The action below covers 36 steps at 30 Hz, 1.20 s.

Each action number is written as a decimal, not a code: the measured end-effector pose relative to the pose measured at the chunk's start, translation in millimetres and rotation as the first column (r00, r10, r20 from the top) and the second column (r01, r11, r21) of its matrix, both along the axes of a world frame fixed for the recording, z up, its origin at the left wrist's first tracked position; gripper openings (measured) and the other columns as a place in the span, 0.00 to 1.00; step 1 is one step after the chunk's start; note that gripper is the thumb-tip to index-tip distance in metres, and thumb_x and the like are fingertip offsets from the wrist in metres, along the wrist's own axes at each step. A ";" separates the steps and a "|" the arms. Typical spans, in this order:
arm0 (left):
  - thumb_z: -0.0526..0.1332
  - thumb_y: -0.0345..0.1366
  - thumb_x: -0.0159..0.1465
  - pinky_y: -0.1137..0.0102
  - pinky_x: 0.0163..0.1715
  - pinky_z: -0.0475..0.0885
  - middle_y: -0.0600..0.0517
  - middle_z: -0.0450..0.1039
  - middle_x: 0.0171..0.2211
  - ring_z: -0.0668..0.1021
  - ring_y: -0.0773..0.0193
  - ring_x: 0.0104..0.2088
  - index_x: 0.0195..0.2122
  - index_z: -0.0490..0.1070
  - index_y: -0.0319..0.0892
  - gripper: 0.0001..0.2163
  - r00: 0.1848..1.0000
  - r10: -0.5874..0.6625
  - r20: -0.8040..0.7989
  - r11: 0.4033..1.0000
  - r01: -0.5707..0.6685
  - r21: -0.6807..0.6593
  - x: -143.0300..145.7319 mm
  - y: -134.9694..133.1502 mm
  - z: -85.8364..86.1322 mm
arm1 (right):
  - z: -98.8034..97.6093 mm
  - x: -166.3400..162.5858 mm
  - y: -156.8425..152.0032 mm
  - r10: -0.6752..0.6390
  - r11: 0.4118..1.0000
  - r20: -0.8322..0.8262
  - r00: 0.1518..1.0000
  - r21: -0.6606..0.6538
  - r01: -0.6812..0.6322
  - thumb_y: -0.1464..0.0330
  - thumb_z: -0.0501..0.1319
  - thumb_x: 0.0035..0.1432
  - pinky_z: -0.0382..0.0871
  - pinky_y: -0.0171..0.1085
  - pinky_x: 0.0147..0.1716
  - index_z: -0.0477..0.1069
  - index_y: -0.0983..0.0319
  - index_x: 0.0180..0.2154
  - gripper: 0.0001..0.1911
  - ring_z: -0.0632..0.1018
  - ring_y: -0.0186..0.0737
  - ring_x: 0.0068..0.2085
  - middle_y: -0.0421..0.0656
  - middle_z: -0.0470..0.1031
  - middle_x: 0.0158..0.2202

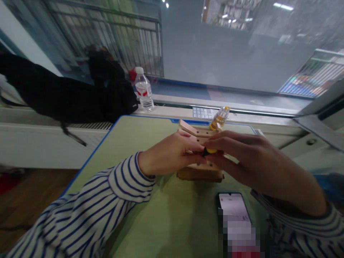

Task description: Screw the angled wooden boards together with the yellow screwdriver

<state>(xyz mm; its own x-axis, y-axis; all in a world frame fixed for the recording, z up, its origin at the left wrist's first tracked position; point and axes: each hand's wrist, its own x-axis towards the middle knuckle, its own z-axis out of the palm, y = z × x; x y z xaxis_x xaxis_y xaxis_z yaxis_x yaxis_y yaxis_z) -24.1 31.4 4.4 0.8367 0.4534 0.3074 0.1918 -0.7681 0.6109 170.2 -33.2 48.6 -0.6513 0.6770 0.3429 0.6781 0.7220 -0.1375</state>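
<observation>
The right hand [249,154] has its fingers pinched narrow around a small yellow-and-black piece [211,151], perhaps the handle of a tool. Against its dark end come the fingertips of the left hand [169,152], also set narrow; whether they grip that end, a fastener or the wood cannot be told, as the fingers hide the contact. Directly behind and below both hands is a pale wooden assembly [202,133] with rows of holes, near the far edge of the counter [161,215]. The step in hand appears to be fitting or turning something at this assembly; the next move would call for the left hand to steady the spot while the right keeps the piece aligned. Farther out, a phone [235,206] lies nearer the person, a yellow-capped bottle [219,118] is beyond the wood, and a water bottle [144,89] stands beside a black bag [115,93].
</observation>
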 end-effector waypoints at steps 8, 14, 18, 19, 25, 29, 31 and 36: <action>0.57 0.35 0.64 0.71 0.45 0.66 0.52 0.76 0.39 0.75 0.66 0.42 0.38 0.75 0.41 0.08 0.999 -0.049 0.017 0.999 0.049 -0.005 1.0 2.2 -1.6 | 0.6 -0.1 1.0 -0.012 1.000 0.006 1.000 -0.012 0.012 0.65 0.54 0.63 0.67 0.37 0.44 0.67 0.59 0.48 0.13 0.75 0.38 0.45 0.44 0.74 0.47; 0.60 0.37 0.62 0.68 0.48 0.64 0.54 0.76 0.35 0.74 0.66 0.41 0.37 0.76 0.43 0.07 0.999 0.041 -0.016 0.999 -0.041 0.032 -0.2 -1.3 1.2 | -0.1 -0.4 1.5 -0.028 0.999 0.014 1.000 0.025 0.027 0.63 0.55 0.62 0.68 0.36 0.37 0.69 0.60 0.43 0.11 0.76 0.37 0.38 0.42 0.76 0.39; 0.62 0.37 0.60 0.70 0.48 0.63 0.54 0.76 0.37 0.74 0.67 0.43 0.35 0.76 0.43 0.06 0.997 0.070 0.029 0.997 -0.071 0.031 0.6 -4.3 3.1 | -0.7 -1.1 2.1 -0.021 0.999 0.001 1.000 0.040 0.021 0.63 0.55 0.62 0.67 0.35 0.35 0.68 0.60 0.43 0.10 0.76 0.36 0.37 0.42 0.75 0.40; 0.61 0.36 0.61 0.71 0.47 0.64 0.54 0.76 0.36 0.74 0.67 0.42 0.35 0.76 0.42 0.05 0.997 0.071 0.036 0.997 -0.072 0.032 0.9 -4.4 2.8 | -0.6 -1.3 2.3 -0.023 0.999 -0.001 1.000 0.040 0.023 0.64 0.55 0.62 0.67 0.35 0.34 0.68 0.60 0.44 0.10 0.76 0.36 0.37 0.42 0.75 0.40; 0.61 0.36 0.61 0.71 0.46 0.65 0.54 0.76 0.36 0.75 0.66 0.42 0.34 0.76 0.42 0.06 0.997 0.077 0.019 0.996 -0.077 0.041 1.5 -2.2 -0.5 | -0.1 0.4 2.8 -0.015 0.999 -0.004 1.000 0.050 0.016 0.64 0.55 0.61 0.68 0.36 0.37 0.67 0.59 0.47 0.12 0.76 0.36 0.40 0.42 0.75 0.44; 0.61 0.36 0.61 0.70 0.49 0.64 0.53 0.76 0.39 0.74 0.66 0.44 0.38 0.76 0.43 0.07 0.998 0.066 0.020 0.997 -0.067 0.027 0.8 -1.8 -0.4 | -1.5 0.9 1.5 0.026 0.998 0.004 1.000 0.055 -0.027 0.67 0.55 0.62 0.68 0.37 0.45 0.67 0.60 0.50 0.15 0.75 0.37 0.46 0.44 0.73 0.49; 0.60 0.35 0.61 0.69 0.49 0.64 0.53 0.76 0.40 0.74 0.66 0.45 0.39 0.76 0.43 0.07 0.998 0.056 0.023 0.998 -0.057 0.026 0.7 -1.7 -0.3 | -2.2 -0.1 1.0 0.045 0.997 0.005 0.999 0.064 -0.045 0.67 0.54 0.62 0.67 0.37 0.47 0.67 0.61 0.50 0.15 0.75 0.37 0.46 0.44 0.74 0.49; 0.60 0.35 0.62 0.69 0.49 0.64 0.53 0.76 0.40 0.74 0.65 0.45 0.39 0.76 0.43 0.07 0.999 0.035 0.036 0.999 -0.035 0.013 0.7 -1.0 -2.1 | -2.0 -2.5 -0.2 0.013 0.998 0.029 0.999 0.059 -0.015 0.67 0.54 0.62 0.69 0.38 0.45 0.67 0.61 0.49 0.14 0.75 0.39 0.46 0.45 0.74 0.48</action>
